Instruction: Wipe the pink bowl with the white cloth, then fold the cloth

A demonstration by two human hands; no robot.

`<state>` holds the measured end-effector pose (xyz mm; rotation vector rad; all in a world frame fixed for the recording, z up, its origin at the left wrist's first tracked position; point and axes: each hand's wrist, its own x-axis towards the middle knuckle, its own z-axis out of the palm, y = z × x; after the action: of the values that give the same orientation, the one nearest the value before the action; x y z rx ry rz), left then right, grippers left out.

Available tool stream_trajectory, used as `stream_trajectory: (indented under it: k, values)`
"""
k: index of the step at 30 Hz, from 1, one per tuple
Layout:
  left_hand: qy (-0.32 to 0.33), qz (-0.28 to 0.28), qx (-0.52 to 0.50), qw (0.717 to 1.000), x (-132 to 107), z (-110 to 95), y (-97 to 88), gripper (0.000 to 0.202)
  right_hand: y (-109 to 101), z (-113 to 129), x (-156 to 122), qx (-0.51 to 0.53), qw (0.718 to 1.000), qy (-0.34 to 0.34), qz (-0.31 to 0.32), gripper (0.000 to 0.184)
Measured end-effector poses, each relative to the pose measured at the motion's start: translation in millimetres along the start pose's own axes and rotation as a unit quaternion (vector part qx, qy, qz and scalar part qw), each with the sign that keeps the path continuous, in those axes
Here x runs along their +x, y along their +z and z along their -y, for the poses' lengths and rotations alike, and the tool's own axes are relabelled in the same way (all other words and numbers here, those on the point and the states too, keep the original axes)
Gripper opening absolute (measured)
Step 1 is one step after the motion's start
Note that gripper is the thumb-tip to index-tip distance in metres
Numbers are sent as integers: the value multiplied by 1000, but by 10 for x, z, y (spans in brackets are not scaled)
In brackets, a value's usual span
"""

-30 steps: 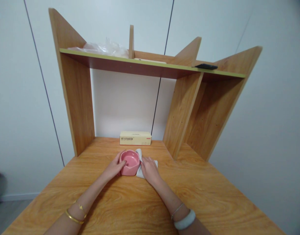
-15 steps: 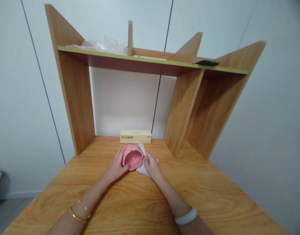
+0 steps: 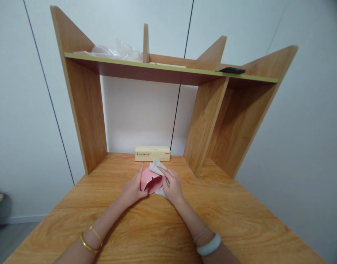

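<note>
A pink bowl-like piece with a hollow inside is tilted, its opening facing down toward me. My left hand grips its left side, thumb at the lower rim and fingers along the outer wall. A white cloth lies against the top and right side of the pink bowl. My right hand is closed on the cloth and presses it to the bowl's outer surface; part of the cloth hangs below the fingers.
Behind the hands, a cream cling-film-style box with dark printing stands on the wooden desk. Upright shelf panels rise on both sides. The upper shelf carries clear plastic bags and a dark flat object.
The pink bowl has tipped so its opening faces lower. My right hand has brought the cloth up and left onto the bowl's top.
</note>
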<state>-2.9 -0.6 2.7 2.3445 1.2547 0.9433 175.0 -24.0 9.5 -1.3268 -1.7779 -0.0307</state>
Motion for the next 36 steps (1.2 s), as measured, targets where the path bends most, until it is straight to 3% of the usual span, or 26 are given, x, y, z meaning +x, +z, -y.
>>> stream_trajectory:
  k: [3, 10, 17, 26, 29, 33, 36]
  values:
    - [-14, 1, -10, 1000, 13, -1, 6, 82, -20, 57, 5, -36, 999, -31, 23, 43]
    - [-42, -18, -7, 999, 22, -25, 12, 66, 55, -194, 24, 15, 997, 79, -3, 37]
    - [-49, -20, -20, 998, 16, 77, 41, 66, 64, 2, -14, 26, 998, -57, -23, 44]
    - [-47, -49, -102, 992, 35, 147, 129, 81, 118, -209, 3, 39, 998, 51, -29, 38]
    - [-42, -51, -127, 990, 36, 185, 147, 79, 107, -150, -12, 42, 998, 30, -32, 41]
    - [12, -55, -189, 980, 62, 237, 178, 76, 72, -15, -22, 32, 998, -46, -16, 45]
    - [15, -55, -217, 974, 87, 241, 191, 78, 63, -10, -10, 38, 998, -46, -17, 44]
